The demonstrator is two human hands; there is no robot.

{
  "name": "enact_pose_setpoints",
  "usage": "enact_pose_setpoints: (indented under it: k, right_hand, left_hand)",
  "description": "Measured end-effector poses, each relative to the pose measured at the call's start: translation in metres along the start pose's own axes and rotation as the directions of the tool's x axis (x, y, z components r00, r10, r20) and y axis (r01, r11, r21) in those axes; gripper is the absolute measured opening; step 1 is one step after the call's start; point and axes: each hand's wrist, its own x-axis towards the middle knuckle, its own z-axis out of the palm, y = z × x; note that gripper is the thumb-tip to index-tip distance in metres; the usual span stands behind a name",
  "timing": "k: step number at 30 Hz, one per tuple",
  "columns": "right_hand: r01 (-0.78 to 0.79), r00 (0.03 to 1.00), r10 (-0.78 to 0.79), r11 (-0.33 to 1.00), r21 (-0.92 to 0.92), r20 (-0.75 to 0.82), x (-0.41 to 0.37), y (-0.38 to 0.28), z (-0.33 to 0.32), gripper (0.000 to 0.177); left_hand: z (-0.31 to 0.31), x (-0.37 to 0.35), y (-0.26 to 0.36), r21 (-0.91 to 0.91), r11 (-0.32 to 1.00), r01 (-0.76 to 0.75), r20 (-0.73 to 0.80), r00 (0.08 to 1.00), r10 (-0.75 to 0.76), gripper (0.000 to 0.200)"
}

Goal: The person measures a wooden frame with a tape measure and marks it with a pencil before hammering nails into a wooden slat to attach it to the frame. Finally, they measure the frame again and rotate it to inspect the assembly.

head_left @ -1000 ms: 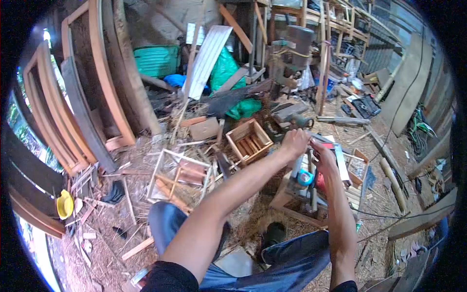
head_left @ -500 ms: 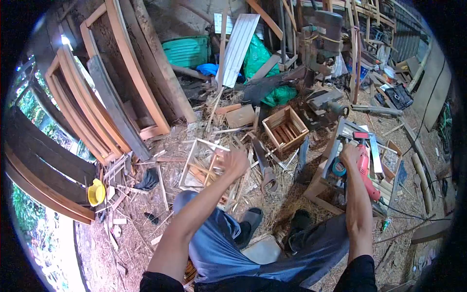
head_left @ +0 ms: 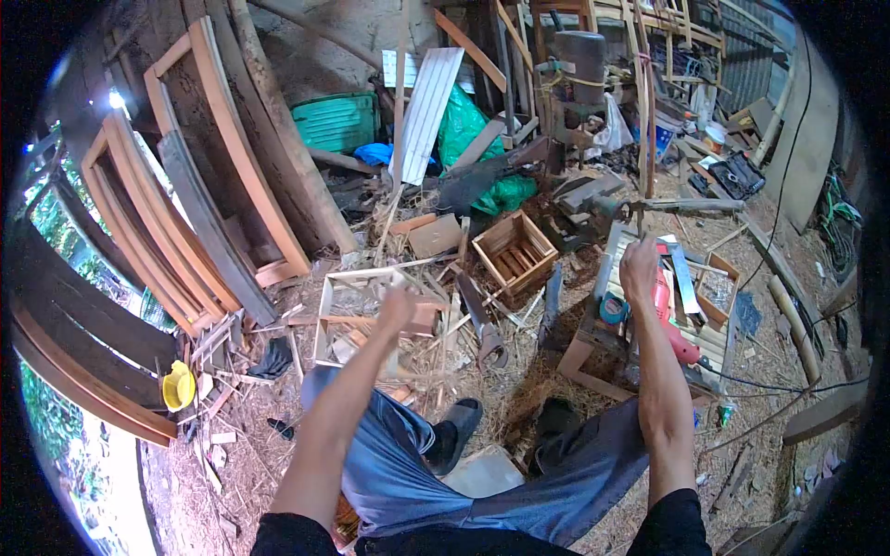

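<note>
My left hand (head_left: 399,312), smeared by motion, is over the right side of a pale wooden frame (head_left: 326,320) on the littered ground; its fingers are unclear. My right hand (head_left: 638,269) is closed, with a thin dark object (head_left: 640,221) sticking up from it that I cannot make out. Below and beside that hand, a red power tool (head_left: 681,347) lies on a low wooden stand (head_left: 579,357). A square (head_left: 684,278) with a red end and a blue tape roll (head_left: 612,309) are there too.
An open wooden box (head_left: 514,252) sits ahead between my hands. A handsaw (head_left: 482,324) lies near my feet. Door or window frames (head_left: 222,148) lean at left, near a yellow bowl (head_left: 178,386). A black cable (head_left: 779,383) runs right from the power tool.
The pale frame has shifted left and now looks flatter. My left hand has moved left. My right hand has risen away from the power tool, and the thin dark object now shows.
</note>
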Motion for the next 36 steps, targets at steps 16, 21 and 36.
enact_pose_setpoints:
  k: [16,21,36]
  right_hand:
    - [0.068,0.749,-0.168,0.982,0.178,0.641,-0.047,-0.135,0.018,0.018]
    - [0.167,0.854,-0.109,0.984,-0.069,0.509,-0.062,-0.145,0.021,0.026]
    - [0.159,0.837,0.012,0.951,-0.265,0.547,-0.089,0.015,-0.016,0.065]
  left_hand:
    - [-0.123,0.088,0.007,-0.978,0.202,-0.052,-0.107,0.956,-0.274,0.016]
    - [-0.065,0.119,0.028,-0.996,0.062,-0.07,-0.081,0.977,-0.197,0.018]
    - [-0.059,0.113,0.196,-0.982,0.128,0.138,0.113,0.976,-0.186,0.019]
